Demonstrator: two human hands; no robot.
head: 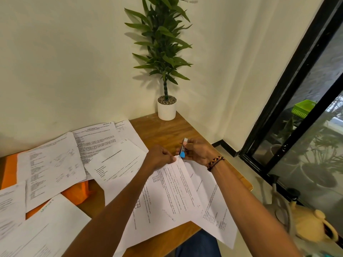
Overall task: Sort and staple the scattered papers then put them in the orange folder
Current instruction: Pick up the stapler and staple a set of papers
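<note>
The wooden surface (pixel 163 130) fills the lower half of the frame, and most of it lies under loose printed sheets: a spread of scattered papers (pixel 55 164) runs from the left edge to the middle. Under them, at the left edge and lower left, the orange folder (pixel 9 169) shows in patches, mostly covered. It will need uncovering before anything goes in.

In the lower middle, a gathered set of papers (pixel 167 197) slopes up toward the hands, its far corner lifted off the surface. The left hand (pixel 161 156) pinches that corner, fingers curled tight on it. Just to the right, the right hand (pixel 196 151) is wrapped around a small stapler (pixel 183 147), silver with a blue tip, which sits right at the pinched corner. I can't tell whether the paper is already inside its mouth.

This looks like the stapling step for this set. To do it well, I'd want the sheet edges squared at the corner first; the lower edges fan apart here, so the pages may not be flush. The pinch should stay close to the corner but out of the staple's path, the corner should go fully into the mouth, and the squeeze should be one firm press so the staple goes through every sheet.
</note>
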